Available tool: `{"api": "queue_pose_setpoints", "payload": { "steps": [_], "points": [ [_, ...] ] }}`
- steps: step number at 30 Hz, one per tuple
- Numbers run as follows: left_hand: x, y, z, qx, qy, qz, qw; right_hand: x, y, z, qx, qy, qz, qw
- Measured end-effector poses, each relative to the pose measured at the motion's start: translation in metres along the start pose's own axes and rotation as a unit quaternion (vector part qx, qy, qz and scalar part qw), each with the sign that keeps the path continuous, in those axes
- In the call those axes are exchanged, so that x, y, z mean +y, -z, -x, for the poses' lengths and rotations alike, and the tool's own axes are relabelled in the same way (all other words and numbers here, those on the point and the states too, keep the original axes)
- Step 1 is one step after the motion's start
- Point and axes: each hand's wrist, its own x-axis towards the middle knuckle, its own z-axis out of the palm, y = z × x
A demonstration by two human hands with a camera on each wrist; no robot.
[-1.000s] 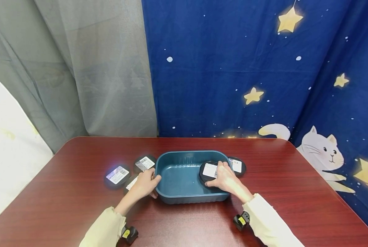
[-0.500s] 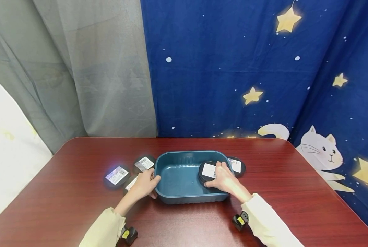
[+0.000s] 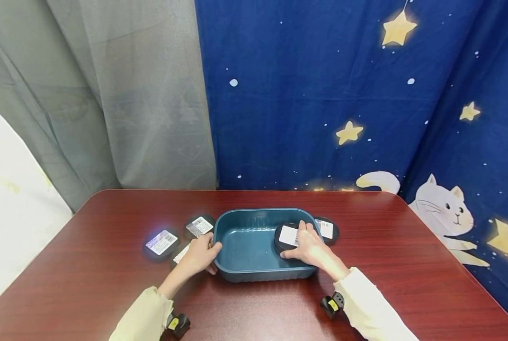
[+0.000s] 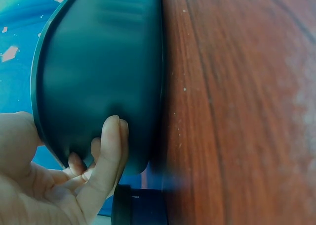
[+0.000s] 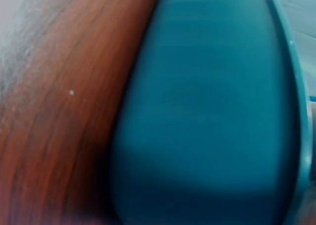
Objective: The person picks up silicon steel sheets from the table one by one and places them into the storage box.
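A teal rectangular plastic bin (image 3: 247, 246) stands on the table. At its left end my left hand (image 3: 200, 253) grips the rim, the thumb over the edge and the fingers against the outer wall, as the left wrist view shows. Inside the bin's right part lies a round black container (image 3: 282, 240) with a white label; a second dark edge shows beneath it. My right hand (image 3: 311, 246) holds it from above, thumb at the near side and fingers at the far side. The right wrist view shows mostly the bin's outer wall (image 5: 202, 106), hiding that hand.
Several similar black containers lie outside the bin: one at far left (image 3: 161, 244), one behind the left hand (image 3: 200, 226), one partly under that hand (image 3: 179, 253), and one beyond the right rim (image 3: 328, 229). Curtains (image 3: 279, 94) hang behind the reddish-brown table (image 3: 254, 312).
The right thumb has shifted slightly outward along the container and the fingers a little up, so the hand spreads slightly wider. The left hand and the bin stay put.
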Motion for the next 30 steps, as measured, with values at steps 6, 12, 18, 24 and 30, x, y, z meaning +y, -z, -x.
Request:
{"api": "queue_pose_setpoints", "payload": {
  "steps": [6, 12, 18, 24, 30],
  "points": [
    [0.0, 0.0, 0.0, -0.002, 0.001, 0.006, 1.0, 0.002, 0.011, 0.004, 0.027, 0.018, -0.043, 0.999],
    [-0.001, 0.0, 0.0, -0.001, 0.006, 0.012, 0.9999, 0.01, 0.019, 0.004, 0.11, 0.072, -0.065, 0.989],
    [0.0, -0.001, 0.001, 0.003, 0.009, 0.015, 0.9999, 0.023, 0.026, 0.004, 0.176, 0.125, -0.106, 0.971],
    [0.0, -0.001, 0.0, 0.0, 0.006, 0.012, 0.9999, 0.039, 0.037, 0.004, 0.189, 0.123, -0.142, 0.964],
    [-0.001, -0.001, 0.0, -0.001, 0.005, 0.014, 0.9999, 0.056, 0.045, 0.005, 0.171, 0.107, -0.147, 0.968]
  ]
}}
